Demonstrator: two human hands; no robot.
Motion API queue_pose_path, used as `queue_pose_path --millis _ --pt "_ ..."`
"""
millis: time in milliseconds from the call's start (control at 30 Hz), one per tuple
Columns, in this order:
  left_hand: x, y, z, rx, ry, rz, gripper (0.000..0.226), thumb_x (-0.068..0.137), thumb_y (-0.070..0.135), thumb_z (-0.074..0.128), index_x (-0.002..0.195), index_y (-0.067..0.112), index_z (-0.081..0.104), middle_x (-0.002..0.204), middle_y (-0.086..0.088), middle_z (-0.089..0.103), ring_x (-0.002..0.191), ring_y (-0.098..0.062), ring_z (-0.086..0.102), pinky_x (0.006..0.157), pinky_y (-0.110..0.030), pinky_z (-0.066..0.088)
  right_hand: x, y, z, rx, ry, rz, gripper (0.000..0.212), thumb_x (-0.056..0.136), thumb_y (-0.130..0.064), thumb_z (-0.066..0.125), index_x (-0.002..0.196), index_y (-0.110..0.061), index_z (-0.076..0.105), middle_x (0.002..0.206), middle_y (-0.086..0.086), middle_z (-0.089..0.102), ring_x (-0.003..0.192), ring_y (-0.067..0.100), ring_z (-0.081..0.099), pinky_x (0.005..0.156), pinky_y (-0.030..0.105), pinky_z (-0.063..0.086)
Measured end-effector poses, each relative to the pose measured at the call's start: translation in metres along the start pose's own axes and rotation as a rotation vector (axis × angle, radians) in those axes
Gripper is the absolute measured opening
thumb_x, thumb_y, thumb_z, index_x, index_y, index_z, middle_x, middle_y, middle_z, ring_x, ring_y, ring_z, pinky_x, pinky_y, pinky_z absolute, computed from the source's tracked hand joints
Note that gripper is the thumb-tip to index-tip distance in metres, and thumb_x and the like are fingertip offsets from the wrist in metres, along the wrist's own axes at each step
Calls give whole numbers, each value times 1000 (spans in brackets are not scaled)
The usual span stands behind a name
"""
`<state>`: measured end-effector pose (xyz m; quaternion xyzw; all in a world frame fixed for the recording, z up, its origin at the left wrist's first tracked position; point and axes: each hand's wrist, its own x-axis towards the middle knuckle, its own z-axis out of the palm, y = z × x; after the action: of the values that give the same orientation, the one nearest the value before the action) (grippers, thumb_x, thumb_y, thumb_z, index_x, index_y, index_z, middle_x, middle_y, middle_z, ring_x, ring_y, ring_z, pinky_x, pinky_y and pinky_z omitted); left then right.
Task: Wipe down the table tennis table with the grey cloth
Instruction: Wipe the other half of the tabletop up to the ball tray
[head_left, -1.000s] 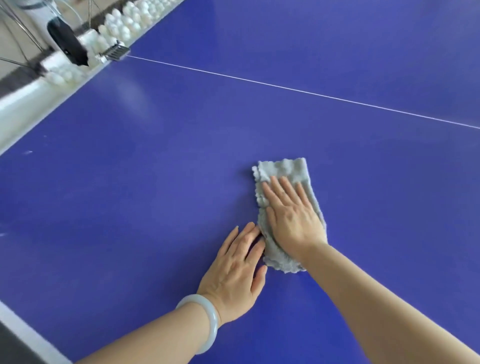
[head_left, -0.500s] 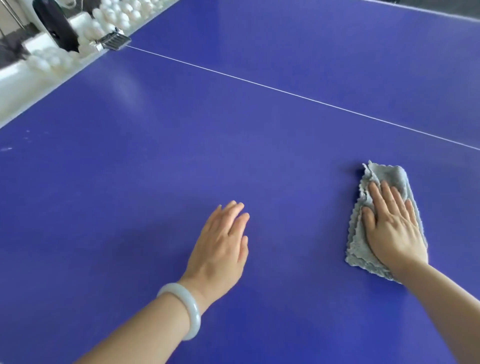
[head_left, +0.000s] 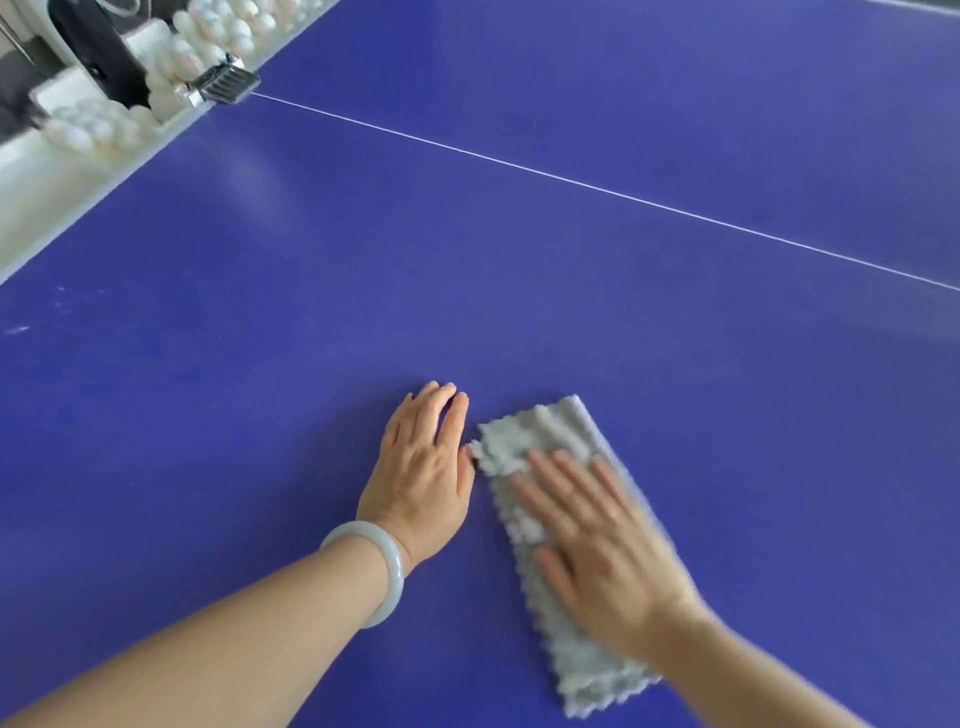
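Cloth (head_left: 543, 434), grey and nubbly, lies under flat right fingers (head_left: 569, 480); left fingers (head_left: 441, 413) flat on table (head_left: 519, 260).

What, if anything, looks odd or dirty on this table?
Only faint whitish scuffs on the blue table near its left edge. The cloth lies flat under the right hand; nothing looks spilled or damaged.

Motion-blurred over the middle of the grey cloth (head_left: 550, 426), hiding it: the right hand (head_left: 597, 545). Cut by the bottom edge below the cloth: both forearms (head_left: 234, 639). Far up-left of the cloth, smeared white balls (head_left: 228, 26) and a black object (head_left: 98, 47), clipped at top, unidentifiable.
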<state>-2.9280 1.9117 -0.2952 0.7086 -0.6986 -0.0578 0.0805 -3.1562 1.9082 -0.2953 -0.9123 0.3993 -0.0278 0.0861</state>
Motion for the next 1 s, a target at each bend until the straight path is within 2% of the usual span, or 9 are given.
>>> queue_pose_path --millis 133,233,400,467,533,633,733,900,1000 --pt "0 1 1 8 -6 -21 54 99 29 32 145 4 44 149 -10 40 141 -30 36 119 -46 29 52 122 -31 17 94 613 60 101 -40 25 158 -22 23 165 3 19 153 20 11 124 42 6" --pt "1 0 2 28 -10 -14 55 99 29 30 145 4 43 148 -10 40 142 -30 36 119 -46 29 95 108 -30 82 98 854 63 102 -40 23 160 -19 8 168 3 2 154 21 -3 124 44 -3" --pt "1 -1 2 45 3 -1 52 99 26 28 140 3 49 146 -13 42 139 -32 40 118 -46 31 46 -26 9 10 81 130 58 103 -41 28 157 -20 27 164 0 22 154 18 10 124 43 9" --pt "2 -1 1 37 -5 -1 54 98 28 26 141 2 48 146 -12 43 138 -31 40 117 -46 32 19 -5 4 12 7 -33 55 104 -42 32 156 -26 28 163 -2 26 153 15 13 124 41 12" --pt "2 -1 2 43 -10 -7 54 99 28 27 143 3 46 147 -11 41 140 -31 39 118 -46 31 11 55 -6 -38 30 90 57 100 -43 31 154 -26 29 161 1 32 152 14 14 124 40 12" --pt "2 1 1 39 -24 -24 53 99 28 32 146 5 42 149 -9 39 143 -29 36 119 -45 29 26 132 -32 -2 92 629 61 100 -44 23 158 -26 20 166 -2 16 153 15 6 125 39 3" --pt "2 0 1 39 -13 -30 52 98 26 39 145 4 44 148 -10 41 142 -30 37 118 -45 30 76 115 -34 17 117 895 62 102 -37 29 159 -18 15 167 3 8 154 21 2 124 43 0" --pt "1 0 2 54 29 -15 49 99 25 37 141 2 49 145 -11 45 136 -32 44 116 -45 34 61 10 -5 -10 48 144 59 103 -42 30 158 -21 23 165 -2 13 154 16 5 124 38 2" --pt "3 1 1 48 7 -22 54 99 30 26 142 4 49 145 -9 44 138 -29 42 116 -45 34 10 62 -14 -11 16 97 58 102 -46 32 156 -25 29 163 -5 24 153 13 12 124 39 13"
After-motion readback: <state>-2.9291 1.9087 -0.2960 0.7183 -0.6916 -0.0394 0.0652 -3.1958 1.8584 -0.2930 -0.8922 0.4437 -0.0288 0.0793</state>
